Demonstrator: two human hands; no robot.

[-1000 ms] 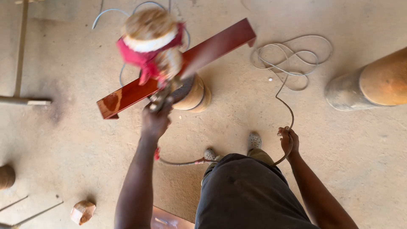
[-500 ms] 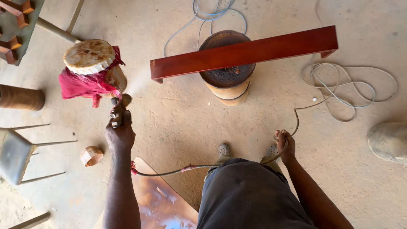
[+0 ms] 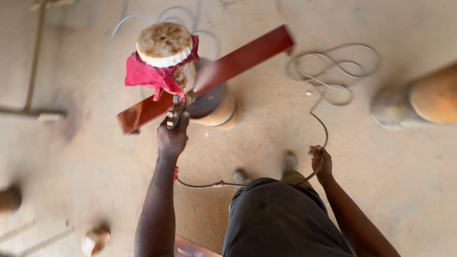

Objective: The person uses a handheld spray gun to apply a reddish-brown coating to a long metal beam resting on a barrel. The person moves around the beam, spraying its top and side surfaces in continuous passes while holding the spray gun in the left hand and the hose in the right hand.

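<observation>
While the person stands on the sandy floor (image 3: 381,200), the left hand (image 3: 172,138) is raised and clamped round the grip of a spray gun (image 3: 177,110), fingers wrapped tight. On top of the gun sits its cup (image 3: 164,45), a round rusty-lidded pot with a red rag (image 3: 145,76) bunched round its neck, probably there to catch drips. What the cup holds cannot be seen under the lid. Its nozzle hangs just over a red-brown lacquered board (image 3: 238,62), which lies across the top of a round stand (image 3: 216,107) so that its long face is lifted off the floor. The right hand (image 3: 320,159) hangs low by the hip, closed on the hose (image 3: 323,128), holding the slack clear of the feet; the rest lies coiled towards the floor's far right.
</observation>
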